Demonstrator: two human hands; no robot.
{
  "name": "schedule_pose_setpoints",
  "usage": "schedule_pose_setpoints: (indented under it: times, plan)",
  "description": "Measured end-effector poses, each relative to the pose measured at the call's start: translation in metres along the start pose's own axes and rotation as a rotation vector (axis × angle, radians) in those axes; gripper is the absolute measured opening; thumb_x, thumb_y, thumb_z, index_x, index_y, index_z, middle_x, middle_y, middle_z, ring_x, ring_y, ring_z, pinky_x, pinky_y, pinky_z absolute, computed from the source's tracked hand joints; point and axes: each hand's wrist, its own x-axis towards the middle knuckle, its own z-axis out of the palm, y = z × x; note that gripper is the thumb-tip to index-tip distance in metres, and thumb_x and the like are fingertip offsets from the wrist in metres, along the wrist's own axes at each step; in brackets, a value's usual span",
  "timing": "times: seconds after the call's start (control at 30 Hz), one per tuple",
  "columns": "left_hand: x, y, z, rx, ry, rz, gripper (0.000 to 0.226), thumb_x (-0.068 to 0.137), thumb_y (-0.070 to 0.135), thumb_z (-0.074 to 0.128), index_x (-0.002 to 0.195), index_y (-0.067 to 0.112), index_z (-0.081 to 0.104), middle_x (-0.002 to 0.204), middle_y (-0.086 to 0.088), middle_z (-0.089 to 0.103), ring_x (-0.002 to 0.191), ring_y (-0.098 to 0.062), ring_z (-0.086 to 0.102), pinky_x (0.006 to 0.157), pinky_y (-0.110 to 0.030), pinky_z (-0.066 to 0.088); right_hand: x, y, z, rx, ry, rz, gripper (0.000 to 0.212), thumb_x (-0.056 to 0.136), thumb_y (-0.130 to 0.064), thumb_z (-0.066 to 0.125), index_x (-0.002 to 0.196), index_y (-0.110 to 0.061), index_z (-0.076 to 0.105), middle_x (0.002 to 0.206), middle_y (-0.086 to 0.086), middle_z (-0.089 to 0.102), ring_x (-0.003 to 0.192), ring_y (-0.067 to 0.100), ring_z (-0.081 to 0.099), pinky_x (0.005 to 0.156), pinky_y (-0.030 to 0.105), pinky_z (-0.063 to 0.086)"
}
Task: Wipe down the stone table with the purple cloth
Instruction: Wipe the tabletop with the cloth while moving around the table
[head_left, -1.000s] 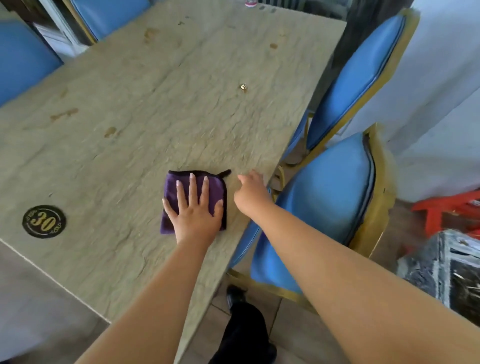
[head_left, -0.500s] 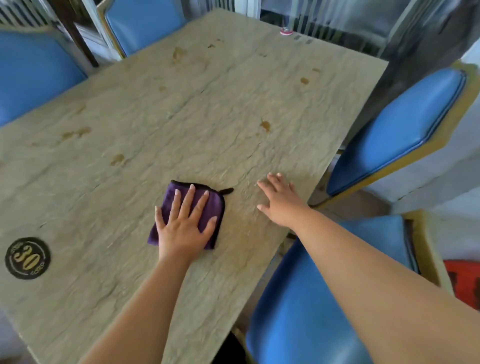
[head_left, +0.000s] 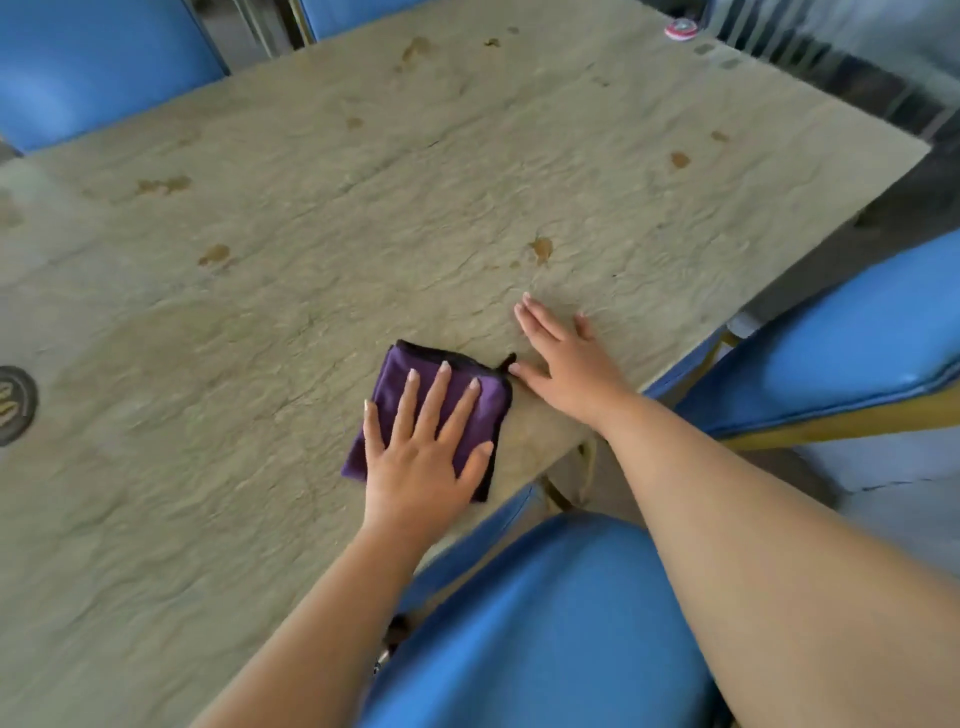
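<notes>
Your left hand (head_left: 423, 457) presses flat, fingers spread, on the folded purple cloth (head_left: 441, 410) near the worktop's (head_left: 311, 312) right edge; your right hand (head_left: 566, 364) rests open beside it. Sweep toward the brown stains (head_left: 542, 248), pressing evenly.

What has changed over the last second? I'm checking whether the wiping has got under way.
The right hand went from hovering, curled, at the table edge to lying flat on the beige stone table, beside the folded purple cloth. The left hand stayed flat on the cloth, which sits near the same edge; the brown stains remain.
</notes>
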Motion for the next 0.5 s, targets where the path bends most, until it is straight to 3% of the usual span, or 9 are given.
schedule_pose_setpoints:
  times: [0.07,0.17,0.27,0.4,0.5]
  plan:
    - [-0.031,-0.010,0.002,0.051,0.005,0.044,0.061,0.092,0.065,0.025,0.150,0.045,0.021,0.162,0.011,0.011,0.150,-0.019,0.007,0.117,-0.059,0.007,0.001,-0.003,-0.003,0.086,0.019,0.056,0.067,0.098,-0.045,0.042,0.153,-0.024,0.011,0.161,-0.008,-0.009,0.144,0.005,-0.009,0.119,0.044,-0.009]
    - [-0.048,-0.033,-0.005,0.093,-0.036,0.023,0.063,0.088,0.069,0.023,0.148,0.048,0.024,0.161,0.015,0.011,0.150,-0.015,0.007,0.116,-0.061,0.010,-0.003,-0.004,-0.007,0.014,0.009,0.217,0.064,0.096,-0.050,0.041,0.152,-0.033,0.013,0.161,0.002,-0.011,0.147,0.024,-0.014,0.114,0.056,-0.009]
    - [-0.023,-0.033,-0.012,0.026,-0.049,-0.247,0.065,0.087,0.072,0.021,0.148,0.052,0.011,0.161,0.018,-0.002,0.150,-0.013,-0.005,0.116,-0.061,0.001,-0.005,0.003,-0.011,-0.066,-0.152,0.269,0.070,0.095,-0.059,0.031,0.150,-0.039,-0.009,0.157,0.008,-0.026,0.143,0.032,-0.025,0.112,0.060,-0.010]
    - [0.037,-0.001,-0.016,-0.071,-0.087,-0.612,0.066,0.089,0.069,0.018,0.149,0.050,-0.004,0.160,0.013,-0.018,0.148,-0.020,-0.019,0.113,-0.065,-0.006,0.001,0.008,-0.019,-0.056,-0.253,0.253,0.073,0.095,-0.059,0.031,0.147,-0.041,-0.017,0.153,0.006,-0.035,0.140,0.032,-0.031,0.112,0.058,-0.014]
    - [0.034,0.030,-0.008,-0.046,-0.115,-0.453,0.064,0.091,0.066,0.017,0.148,0.051,-0.008,0.159,0.014,-0.021,0.147,-0.022,-0.021,0.113,-0.062,-0.011,0.000,0.010,-0.017,-0.073,-0.253,0.245,0.073,0.096,-0.058,0.032,0.147,-0.041,-0.017,0.153,0.005,-0.036,0.140,0.032,-0.031,0.113,0.057,-0.013]
